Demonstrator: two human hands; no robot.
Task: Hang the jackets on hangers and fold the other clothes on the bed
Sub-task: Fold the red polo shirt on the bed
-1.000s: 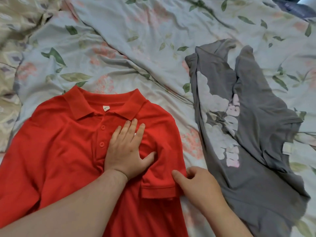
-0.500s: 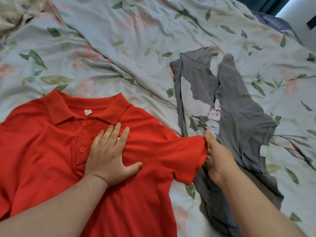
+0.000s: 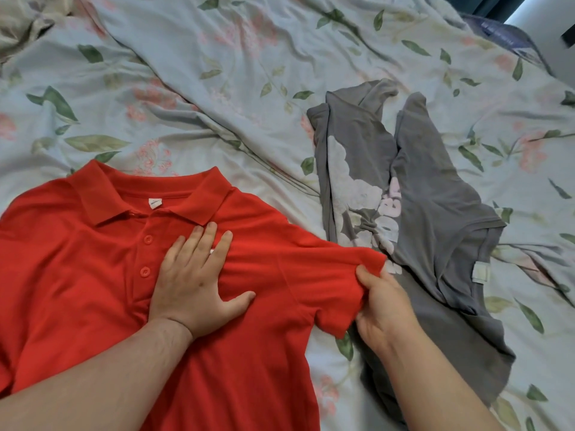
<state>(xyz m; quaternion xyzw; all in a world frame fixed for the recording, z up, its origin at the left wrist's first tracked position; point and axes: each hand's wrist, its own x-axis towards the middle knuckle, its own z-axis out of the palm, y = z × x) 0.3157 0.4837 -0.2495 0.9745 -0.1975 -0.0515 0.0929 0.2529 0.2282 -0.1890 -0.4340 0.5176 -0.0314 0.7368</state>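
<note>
Pinching the sleeve hem of the red polo shirt (image 3: 93,290), the right hand (image 3: 381,309) holds the sleeve stretched out to the right. The left hand (image 3: 194,287) presses flat, fingers spread, on the shirt's chest beside the buttons. The shirt lies face up toward the bed's near left. Just right of it, touching the sleeve, lies a crumpled grey T-shirt (image 3: 435,219) on the floral bedsheet (image 3: 217,73).

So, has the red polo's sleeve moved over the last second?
Yes. The sleeve, folded in short of the grey T-shirt before, is now pulled out rightward by the right hand, its cuff overlapping that T-shirt.
</note>
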